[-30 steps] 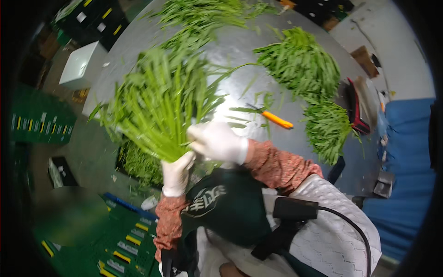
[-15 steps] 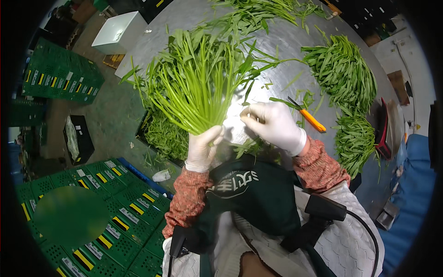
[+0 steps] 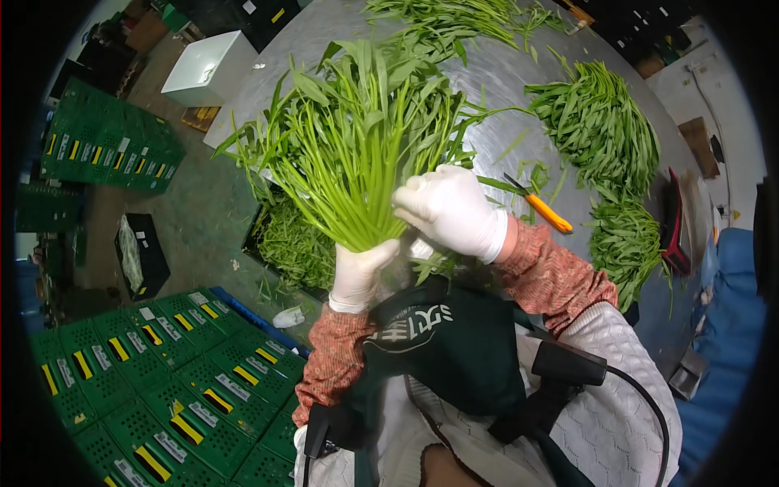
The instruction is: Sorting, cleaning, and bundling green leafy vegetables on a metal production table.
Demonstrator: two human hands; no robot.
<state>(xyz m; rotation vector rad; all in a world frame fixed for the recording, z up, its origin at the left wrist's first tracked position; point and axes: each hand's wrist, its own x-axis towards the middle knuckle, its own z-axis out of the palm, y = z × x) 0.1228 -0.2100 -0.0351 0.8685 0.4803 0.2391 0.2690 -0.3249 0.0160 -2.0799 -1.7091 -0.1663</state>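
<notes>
Gloved in white, my left hand (image 3: 361, 274) is wrapped round the lower stems of a large bunch of water spinach (image 3: 357, 162). Its stems fan upward and its leaves spread at the far end. My right hand (image 3: 454, 213), also gloved, is closed with curled fingers against the right side of the stems; what lies between the fingertips is hidden. To the right of that hand, a knife (image 3: 550, 213) with an orange handle and dark blade rests on the metal table (image 3: 503, 89).
More water spinach lies in a pile at the right (image 3: 604, 130), a smaller bundle (image 3: 625, 247) below it and a heap (image 3: 454, 20) at the far edge. Cut greens fill a dark crate (image 3: 296, 243) under the left side. Green crates (image 3: 162, 365) stand at lower left, a white box (image 3: 213, 69) at upper left.
My right hand has moved left and slightly up, from beside the bunch to against its stems. The bunch has shifted slightly right, and my left hand sits a little lower.
</notes>
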